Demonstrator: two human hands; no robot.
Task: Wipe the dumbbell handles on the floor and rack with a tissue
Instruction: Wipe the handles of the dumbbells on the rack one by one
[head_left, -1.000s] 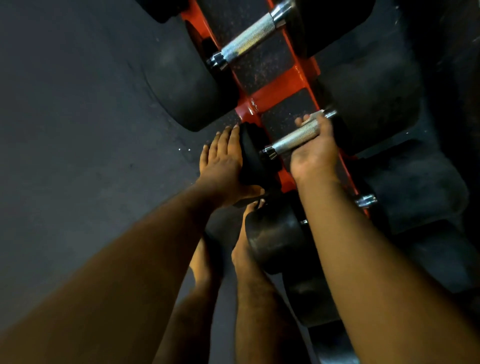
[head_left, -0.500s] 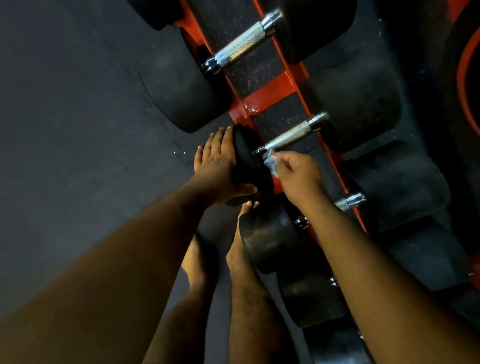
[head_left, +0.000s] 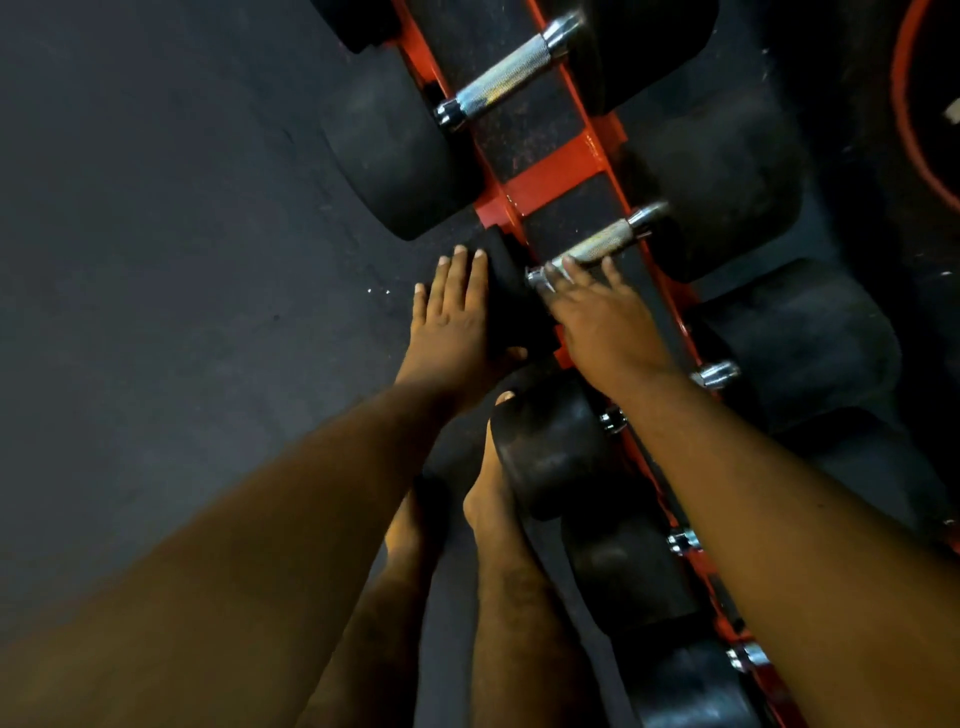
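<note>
A small dumbbell lies across the red rack (head_left: 550, 174), its knurled silver handle (head_left: 608, 241) between two black heads. My left hand (head_left: 452, 322) rests flat against the outer face of the near head (head_left: 506, 291), fingers straight, thumb tucked below it. My right hand (head_left: 597, 317) lies over the near end of that handle with its fingers spread and blurred. No tissue shows; whether one sits under the right palm is hidden.
A bigger dumbbell with a silver handle (head_left: 504, 80) sits higher on the rack. Other black heads (head_left: 550, 447) line the rack below my right arm. My bare feet (head_left: 488, 499) stand beside it on the dark rubber floor (head_left: 182, 260). An orange ring (head_left: 904, 130) lies at top right.
My right hand left its grip on the handle, drew back pinching a white tissue, then came forward over the handle's near end with fingers spread. The left hand stayed on the head.
</note>
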